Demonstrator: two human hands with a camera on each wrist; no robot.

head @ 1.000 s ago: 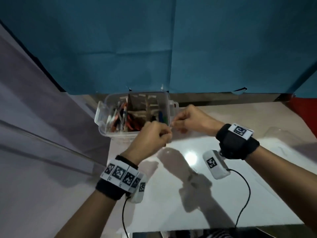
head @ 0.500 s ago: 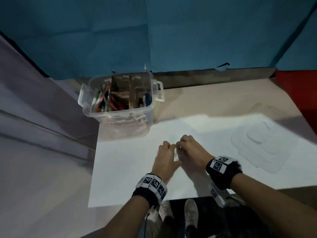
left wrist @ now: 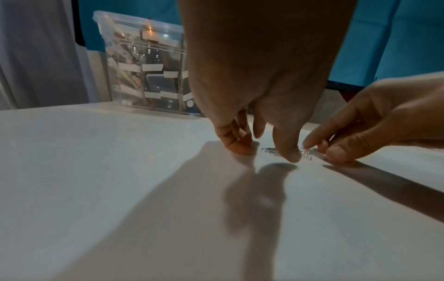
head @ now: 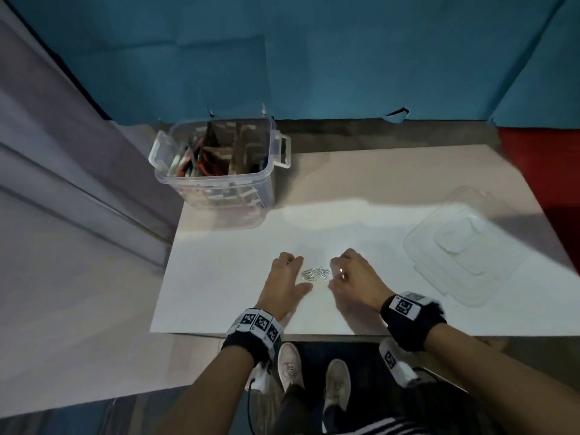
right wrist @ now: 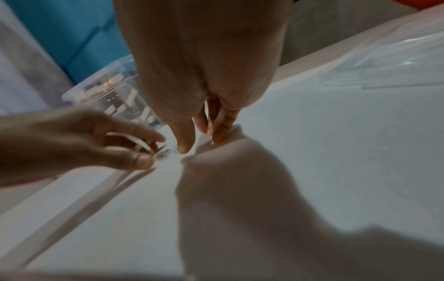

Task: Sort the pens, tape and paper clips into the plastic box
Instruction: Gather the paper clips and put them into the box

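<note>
A small pile of silver paper clips [head: 315, 273] lies on the white table sheet [head: 219, 277] near the front edge. My left hand [head: 298, 272] stands just left of the pile, fingertips [left wrist: 238, 147] and thumb down on the sheet, holding nothing. On the pile's right side is my right hand [head: 333, 274], loosely bent; in the left wrist view its index finger [left wrist: 312, 141] touches the edge of the paper clips [left wrist: 306, 154]. The clear plastic box [head: 216, 183] stands at the back left, with pens and cardboard dividers inside. No tape shows.
The box's clear lid [head: 464, 249] lies flat on the right of the sheet. A blue backdrop [head: 314, 58] closes the back, and a grey wall runs along the left. The table's front edge is right behind my wrists, with my shoes below it.
Both hands came back from the box to the front of the sheet. Half a second ago they were pressed together; now they are apart, with the paper clips showing between them.
</note>
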